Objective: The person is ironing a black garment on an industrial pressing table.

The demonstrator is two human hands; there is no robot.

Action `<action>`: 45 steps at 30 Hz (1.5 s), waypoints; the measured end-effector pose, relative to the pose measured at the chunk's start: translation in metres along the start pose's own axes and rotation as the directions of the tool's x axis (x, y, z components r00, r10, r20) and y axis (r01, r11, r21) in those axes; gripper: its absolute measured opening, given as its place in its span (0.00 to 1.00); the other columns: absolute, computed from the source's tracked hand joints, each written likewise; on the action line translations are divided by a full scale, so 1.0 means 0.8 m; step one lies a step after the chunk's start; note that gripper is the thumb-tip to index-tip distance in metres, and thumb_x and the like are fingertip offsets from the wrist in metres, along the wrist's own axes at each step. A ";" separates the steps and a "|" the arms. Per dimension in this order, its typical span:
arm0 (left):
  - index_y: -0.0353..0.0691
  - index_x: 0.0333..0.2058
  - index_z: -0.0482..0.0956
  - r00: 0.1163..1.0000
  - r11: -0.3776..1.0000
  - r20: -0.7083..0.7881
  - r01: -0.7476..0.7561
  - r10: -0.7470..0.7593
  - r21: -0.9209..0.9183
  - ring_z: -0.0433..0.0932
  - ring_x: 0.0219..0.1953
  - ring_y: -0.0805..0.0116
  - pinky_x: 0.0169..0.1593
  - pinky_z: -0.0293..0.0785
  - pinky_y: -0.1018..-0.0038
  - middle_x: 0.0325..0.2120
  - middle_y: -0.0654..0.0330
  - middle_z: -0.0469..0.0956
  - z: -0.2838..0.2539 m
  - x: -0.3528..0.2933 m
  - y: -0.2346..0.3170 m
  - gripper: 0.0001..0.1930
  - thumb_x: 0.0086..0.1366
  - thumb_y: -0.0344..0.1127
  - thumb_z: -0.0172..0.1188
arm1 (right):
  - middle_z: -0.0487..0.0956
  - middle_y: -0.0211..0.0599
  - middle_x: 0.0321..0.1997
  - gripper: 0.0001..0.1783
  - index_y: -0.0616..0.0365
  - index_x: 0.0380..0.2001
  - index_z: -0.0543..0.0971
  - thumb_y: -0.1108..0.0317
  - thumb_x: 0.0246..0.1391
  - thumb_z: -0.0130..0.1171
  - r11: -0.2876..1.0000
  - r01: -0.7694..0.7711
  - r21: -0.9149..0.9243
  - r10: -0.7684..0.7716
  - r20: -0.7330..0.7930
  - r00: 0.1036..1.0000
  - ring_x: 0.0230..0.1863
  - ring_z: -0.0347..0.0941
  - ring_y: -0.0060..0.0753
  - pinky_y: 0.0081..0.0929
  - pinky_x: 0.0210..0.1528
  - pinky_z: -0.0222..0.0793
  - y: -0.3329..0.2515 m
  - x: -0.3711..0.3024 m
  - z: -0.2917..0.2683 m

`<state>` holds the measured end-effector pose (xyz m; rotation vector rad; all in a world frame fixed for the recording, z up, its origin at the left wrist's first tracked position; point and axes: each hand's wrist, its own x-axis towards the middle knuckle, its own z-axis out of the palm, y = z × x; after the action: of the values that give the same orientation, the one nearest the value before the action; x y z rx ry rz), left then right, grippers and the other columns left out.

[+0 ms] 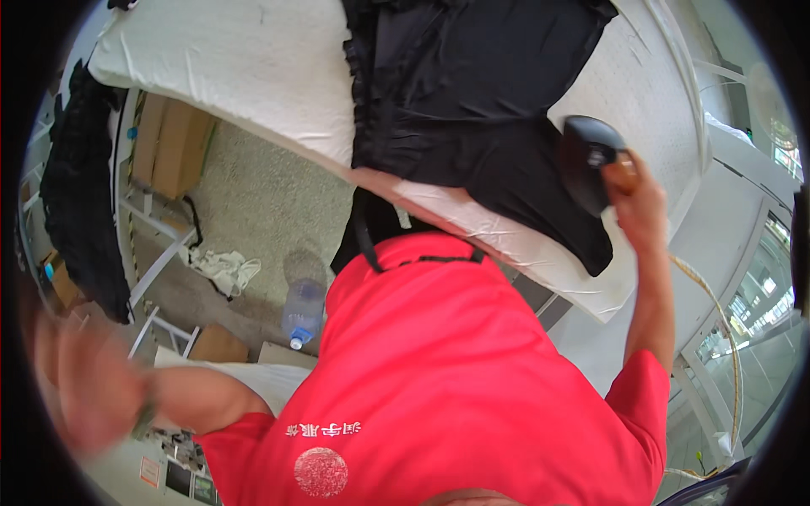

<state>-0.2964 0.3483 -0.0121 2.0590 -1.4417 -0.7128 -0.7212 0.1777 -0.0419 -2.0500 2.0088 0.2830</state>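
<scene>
My right hand (639,201) is closed round the brownish handle of a dark clothes iron (588,139). The iron is at the right edge of a black garment (472,93), which lies over a white padded ironing table (245,55). Whether the iron's sole touches the cloth or is lifted off it, I cannot tell. The garment has a gathered edge on its left side, and its lower right part runs close to the table's near edge. Far out to the left, away from the garment, my left hand (93,379) is smeared by motion and its fingers cannot be made out.
Another black garment (84,194) hangs at the left. Below the table are cardboard boxes (173,143), a white cloth (221,271) and a clear plastic bottle (304,310) with a blue cap. A pale cord (727,325) curves down on the right beside glazed panels.
</scene>
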 end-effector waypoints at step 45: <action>0.38 0.42 0.84 0.982 0.987 0.100 0.157 -0.159 0.027 0.83 0.35 0.70 0.42 0.77 0.75 0.32 0.60 0.86 0.197 0.232 -0.033 0.15 0.67 0.45 0.64 | 0.83 0.55 0.36 0.27 0.60 0.39 0.83 0.43 0.60 0.57 0.892 -0.423 0.161 0.441 -0.095 0.892 0.43 0.79 0.61 0.48 0.45 0.72 0.413 0.041 0.118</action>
<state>-0.3315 0.1615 -0.1668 2.1989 -1.3539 -0.8822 -1.0463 0.1724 -0.1572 -1.5546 2.4805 0.0897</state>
